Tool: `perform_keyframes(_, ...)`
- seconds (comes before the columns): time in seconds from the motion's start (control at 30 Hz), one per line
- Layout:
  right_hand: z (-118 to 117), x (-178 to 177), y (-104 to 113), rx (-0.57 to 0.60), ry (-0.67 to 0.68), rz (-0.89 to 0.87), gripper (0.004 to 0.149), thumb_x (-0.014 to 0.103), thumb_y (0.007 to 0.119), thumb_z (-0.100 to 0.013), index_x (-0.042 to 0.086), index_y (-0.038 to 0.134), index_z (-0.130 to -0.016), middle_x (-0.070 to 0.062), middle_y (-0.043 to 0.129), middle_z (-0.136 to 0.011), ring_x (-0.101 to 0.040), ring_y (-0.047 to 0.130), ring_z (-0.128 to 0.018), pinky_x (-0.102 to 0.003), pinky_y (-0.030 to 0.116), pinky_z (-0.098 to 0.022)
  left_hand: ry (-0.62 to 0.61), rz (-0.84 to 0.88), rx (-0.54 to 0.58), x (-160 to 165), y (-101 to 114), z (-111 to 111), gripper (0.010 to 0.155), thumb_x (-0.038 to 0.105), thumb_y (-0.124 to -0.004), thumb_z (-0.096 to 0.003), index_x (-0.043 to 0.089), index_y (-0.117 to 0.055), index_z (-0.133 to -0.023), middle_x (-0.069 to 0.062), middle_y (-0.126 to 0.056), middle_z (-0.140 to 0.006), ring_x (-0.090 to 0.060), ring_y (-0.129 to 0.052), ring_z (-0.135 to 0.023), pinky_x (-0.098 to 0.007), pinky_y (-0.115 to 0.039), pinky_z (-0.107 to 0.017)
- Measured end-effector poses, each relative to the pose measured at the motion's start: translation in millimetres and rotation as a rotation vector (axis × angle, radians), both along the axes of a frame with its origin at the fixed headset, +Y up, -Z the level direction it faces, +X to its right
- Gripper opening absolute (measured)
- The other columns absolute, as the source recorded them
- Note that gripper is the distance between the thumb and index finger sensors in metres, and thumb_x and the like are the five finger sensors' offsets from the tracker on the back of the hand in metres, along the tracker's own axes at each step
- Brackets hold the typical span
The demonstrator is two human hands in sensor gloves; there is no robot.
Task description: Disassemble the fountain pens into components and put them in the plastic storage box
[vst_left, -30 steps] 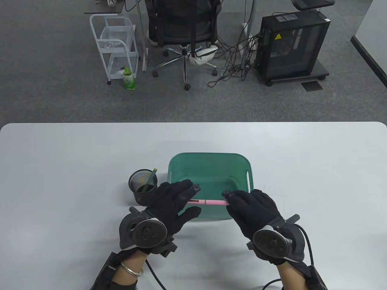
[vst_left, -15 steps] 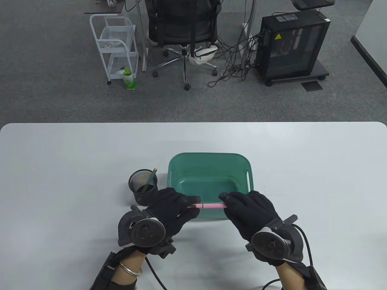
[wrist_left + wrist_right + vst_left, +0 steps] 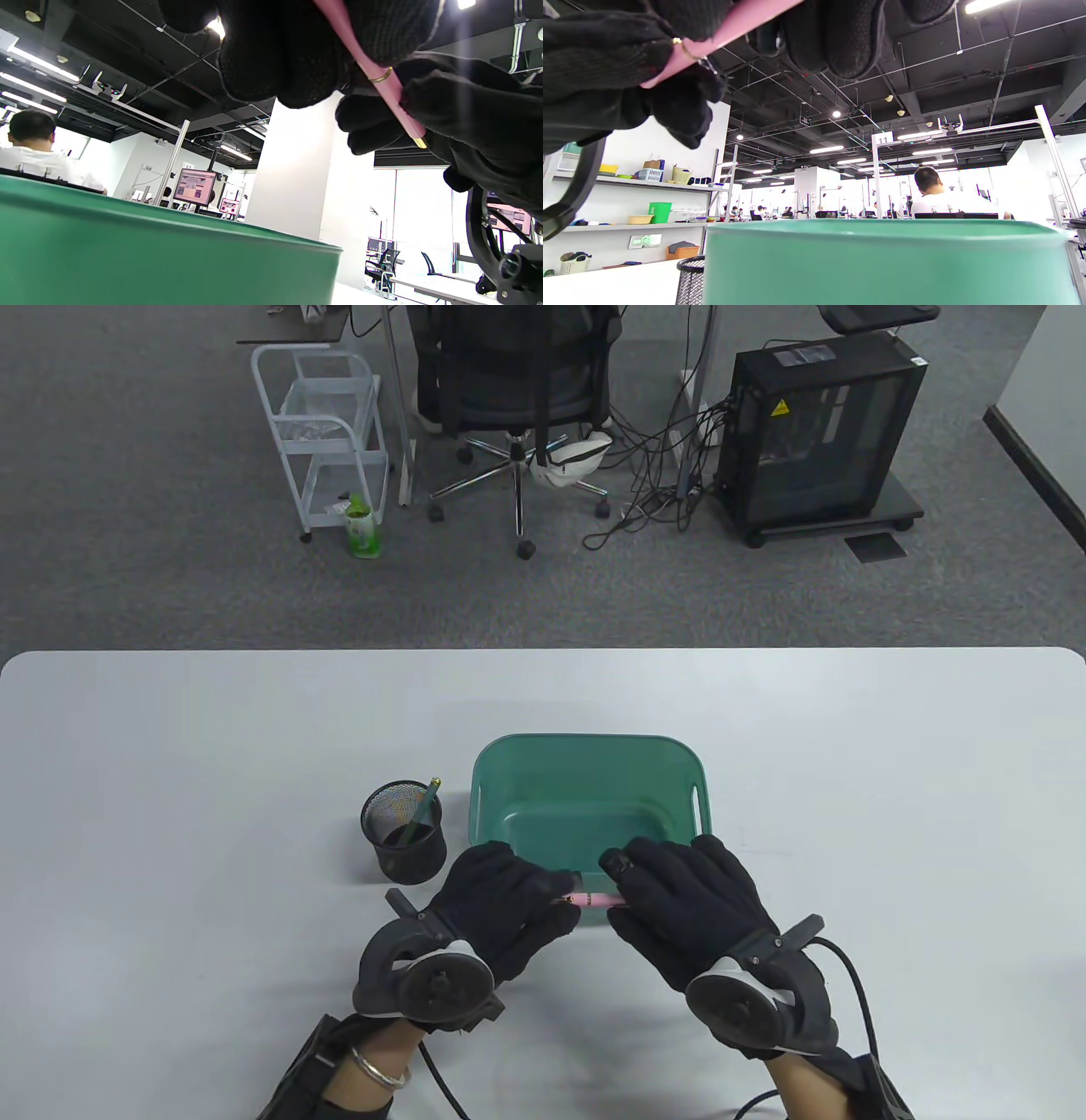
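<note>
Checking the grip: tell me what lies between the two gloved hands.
A short stretch of slim pink fountain pen bridges left hand and right hand, seen in table view.

The table view is bright and sharp, with even light from above. The white desk (image 3: 170,780) shows only soft, pale shadows under the hands and beside the mesh cup (image 3: 404,831). Both wrist views look upward with wide-angle bending at the edges. Ceiling lamps (image 3: 984,5) make glare there. The black gloves are dark and lose detail, and the green box wall (image 3: 127,262) is close and blurred.
</note>
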State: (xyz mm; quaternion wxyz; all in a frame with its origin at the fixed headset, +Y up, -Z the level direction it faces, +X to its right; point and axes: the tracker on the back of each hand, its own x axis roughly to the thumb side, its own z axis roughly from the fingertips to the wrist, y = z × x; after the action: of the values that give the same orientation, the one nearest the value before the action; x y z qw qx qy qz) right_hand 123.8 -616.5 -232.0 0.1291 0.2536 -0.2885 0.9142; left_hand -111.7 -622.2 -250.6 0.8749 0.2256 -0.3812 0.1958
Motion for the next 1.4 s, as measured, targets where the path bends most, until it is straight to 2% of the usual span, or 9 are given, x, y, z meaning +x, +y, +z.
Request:
perform_keyframes(0.37, -1, -3, -2, -0.014, 0.009, 0.013, 0.045, 0.050, 0.069, -0.055, 0.032, 0.081, -0.095, 0.005, 0.086, -0.085, -0.014, 0.086, -0.072, -0.048, 0.061, -0.075, -0.013, 0.006, 0.024, 2, -1, 1, 0.046, 0.046, -0.071, -0.0645, 0.012, -0.088, -0.092, 0.003, -0.098, -0.073, -0.018, -0.095, -0.067, -0.049, -0.063, -0.076)
perform_keyframes(0.67, 4, 1, 6, 0.009, 0.081, -0.031, 0.043, 0.047, 0.070, -0.054, 0.028, 0.084, -0.091, 0.006, 0.086, -0.081, -0.013, 0.085, -0.069, -0.047, 0.061, -0.075, -0.100, 0.010, -0.029, 0, 5, 3, 0.048, 0.043, -0.062, -0.0668, 0.007, -0.087, -0.085, 0.009, -0.090, -0.056, -0.012, -0.093, -0.054, -0.047, -0.067, -0.071)
perform_keyframes(0.73, 3, 20, 13, 0.095, -0.044, -0.006, 0.043, 0.047, 0.071, -0.053, 0.029, 0.084, -0.090, 0.006, 0.086, -0.080, -0.012, 0.085, -0.069, -0.047, 0.062, -0.075, -0.001, 0.065, -0.030, -20, 10, -3, 0.048, 0.044, -0.062, -0.0659, 0.007, -0.088, -0.083, 0.010, -0.089, -0.054, -0.012, -0.093, -0.053, -0.046, -0.068, -0.071)
perform_keyframes(0.77, 3, 31, 17, 0.099, -0.078, -0.011, 0.043, 0.049, 0.071, -0.053, 0.031, 0.084, -0.090, 0.011, 0.086, -0.081, -0.010, 0.086, -0.069, -0.046, 0.063, -0.075, -0.028, 0.139, -0.067, -35, 13, -6, 0.048, 0.044, -0.063, -0.0665, 0.007, -0.087, -0.085, 0.009, -0.090, -0.055, -0.013, -0.093, -0.054, -0.047, -0.066, -0.071)
perform_keyframes(0.87, 2, 51, 27, 0.037, -0.048, -0.143, 0.043, 0.047, 0.072, -0.055, 0.029, 0.083, -0.092, 0.006, 0.085, -0.084, -0.014, 0.084, -0.073, -0.049, 0.059, -0.076, -0.002, 0.216, -0.072, -51, 20, -8, 0.047, 0.043, -0.066, -0.0669, 0.006, -0.088, -0.087, 0.006, -0.091, -0.057, -0.017, -0.093, -0.057, -0.049, -0.065, -0.072)
perform_keyframes(0.93, 4, 53, 29, 0.069, -0.057, -0.163, 0.043, 0.047, 0.072, -0.055, 0.030, 0.084, -0.092, 0.006, 0.085, -0.084, -0.014, 0.085, -0.073, -0.048, 0.060, -0.076, 0.010, 0.211, -0.035, -50, 23, -7, 0.047, 0.044, -0.065, -0.0670, 0.008, -0.088, -0.087, 0.007, -0.092, -0.058, -0.017, -0.094, -0.058, -0.048, -0.065, -0.072)
perform_keyframes(1.4, 5, 51, 28, 0.091, -0.060, -0.152, 0.043, 0.048, 0.071, -0.055, 0.031, 0.083, -0.093, 0.006, 0.086, -0.084, -0.014, 0.086, -0.073, -0.048, 0.061, -0.075, 0.011, 0.190, -0.030, -46, 21, -5, 0.047, 0.045, -0.067, -0.0669, 0.010, -0.087, -0.091, 0.006, -0.095, -0.065, -0.019, -0.095, -0.063, -0.049, -0.065, -0.074)
